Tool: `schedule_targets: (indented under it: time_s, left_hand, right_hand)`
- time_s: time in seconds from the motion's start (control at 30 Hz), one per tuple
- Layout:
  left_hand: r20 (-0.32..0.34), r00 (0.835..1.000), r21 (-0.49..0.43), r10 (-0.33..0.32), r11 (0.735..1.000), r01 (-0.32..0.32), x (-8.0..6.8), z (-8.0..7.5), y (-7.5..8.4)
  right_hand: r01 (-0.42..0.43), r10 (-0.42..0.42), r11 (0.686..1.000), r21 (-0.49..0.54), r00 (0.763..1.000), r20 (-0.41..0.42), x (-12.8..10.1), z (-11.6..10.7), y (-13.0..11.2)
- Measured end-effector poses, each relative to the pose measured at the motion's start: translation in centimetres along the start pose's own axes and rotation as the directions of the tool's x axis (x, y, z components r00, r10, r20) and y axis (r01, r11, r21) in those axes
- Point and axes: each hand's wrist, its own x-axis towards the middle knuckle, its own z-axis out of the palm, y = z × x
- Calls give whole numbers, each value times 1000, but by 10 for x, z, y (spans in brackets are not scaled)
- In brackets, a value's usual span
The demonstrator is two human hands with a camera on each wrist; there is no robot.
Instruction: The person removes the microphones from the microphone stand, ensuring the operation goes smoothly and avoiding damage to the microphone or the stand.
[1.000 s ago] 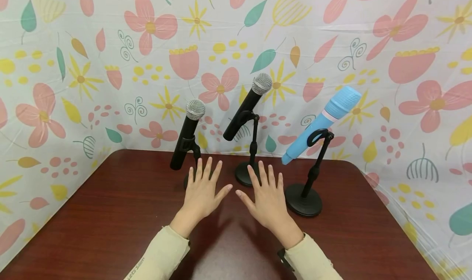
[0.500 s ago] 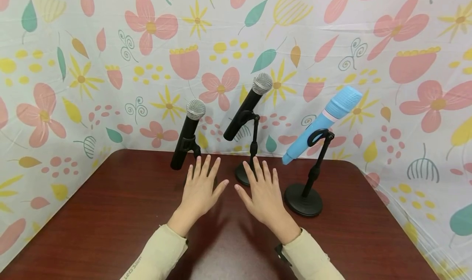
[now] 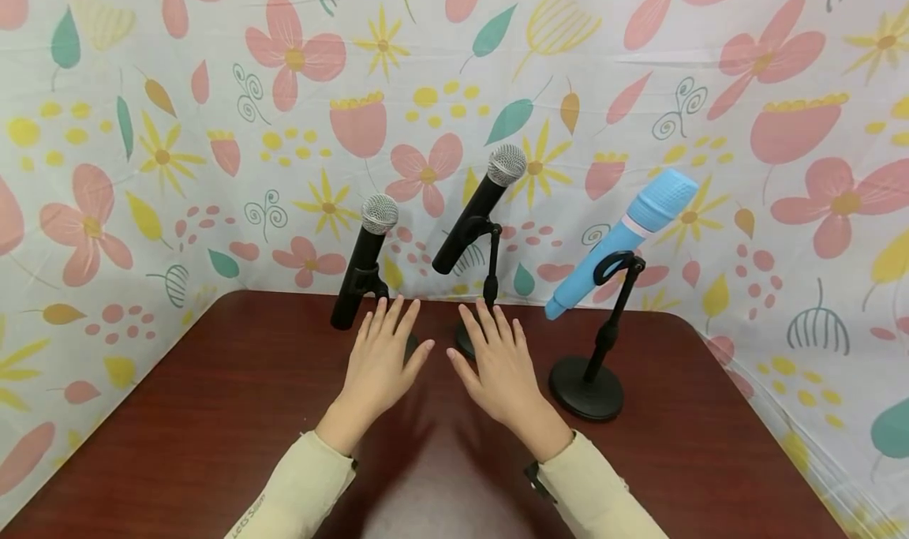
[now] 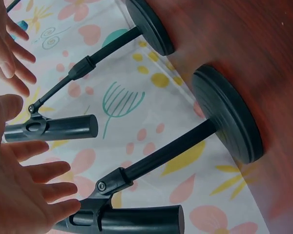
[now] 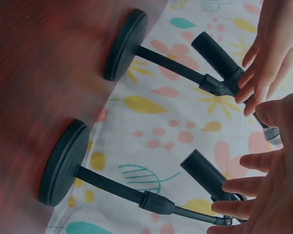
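Both hands hover above the table with fingers spread, holding nothing. The left hand [image 3: 381,361] is in front of a black microphone [image 3: 358,267] with a silver mesh head, clipped on a short stand; it hides much of that stand's base. My right hand [image 3: 500,369] is before the middle black microphone [image 3: 472,215], its fingertips covering part of the round base. To the right, a light blue microphone [image 3: 614,247] leans in the clip of a third black stand [image 3: 607,334]. In the left wrist view, two stand bases [image 4: 228,114] show whole, apart from the hand.
The dark red-brown wooden table [image 3: 213,413] has rounded far corners. Behind it and along the sides hangs a white cloth [image 3: 454,58] printed with flowers and leaves. Long cream sleeves [image 3: 298,484] cover the forearms.
Both hands have shifted slightly to the left and a little toward the far side. The microphones and stands stay where they were; the head view has tilted a touch.
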Motion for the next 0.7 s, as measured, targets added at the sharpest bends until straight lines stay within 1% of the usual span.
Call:
schedule_targets:
  time_s: [0.17,0.37,0.53,0.7]
  left_hand:
    - [-64,998,-11,26,1000,-27,0,-4,-3]
    - [-147,988,-30,46,998,-51,2,-11,-7]
    - [-227,972,-64,59,995,-75,5,-18,-12]
    - [-299,951,-86,78,990,-109,6,-23,-16]
  right_hand:
    - [19,-19,1000,10,1000,-11,5,0,-2]
    - [49,-48,998,44,998,-33,14,-1,-4]
    - [70,-65,991,111,997,-50,22,-2,-5]
    - [88,-80,976,198,996,-49,29,-1,-7]
